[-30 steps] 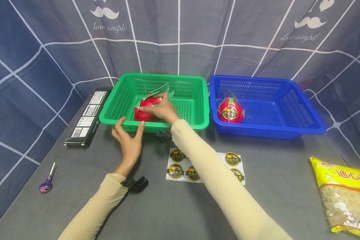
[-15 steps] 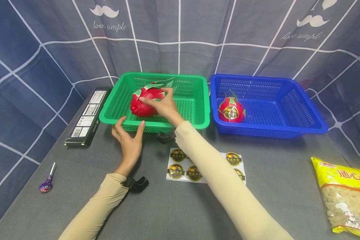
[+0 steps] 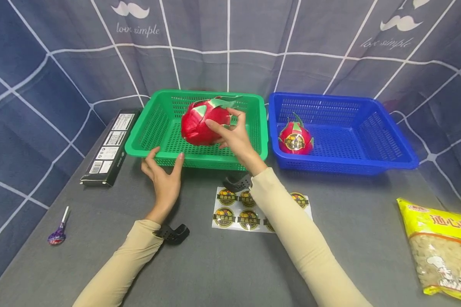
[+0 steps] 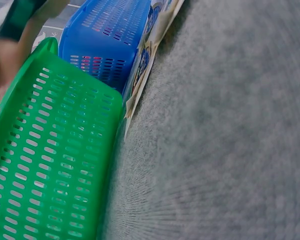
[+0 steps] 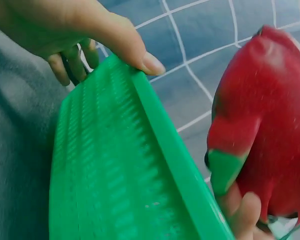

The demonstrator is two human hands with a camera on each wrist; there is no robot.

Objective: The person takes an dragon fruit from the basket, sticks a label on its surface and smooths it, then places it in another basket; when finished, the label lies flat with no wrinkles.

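The right hand (image 3: pixel 236 136) grips the red fruit (image 3: pixel 203 121), with the thumb on the near side and the forefinger at the far right side. The red fruit is over the green basket (image 3: pixel 197 160), on the left of the gripping fingers; its green leaves point up and to the right. The left hand (image 3: pixel 165 183) holds the near rim of the same basket, left of and nearer than the right-hand grip. The right wrist view shows the left thumb lying over the rim and the other fingers bent at the outer wall.

Right of the right-hand grip stands the blue basket (image 3: pixel 349 164). The labelled fruit (image 3: pixel 296 136) lies in its left end, a round label facing the near side. Nearer than the grip, the sticker sheet (image 3: pixel 249 219) lies flat on the table (image 3: pixel 215 273), partly covered by the right sleeve (image 3: pixel 303 238).

Left of the left-hand grip, the box (image 3: pixel 109 149) lies beside the green basket; nearer lies the lollipop (image 3: pixel 57 235). The yellow bag (image 3: pixel 442 251) lies well apart, far right of both grips.
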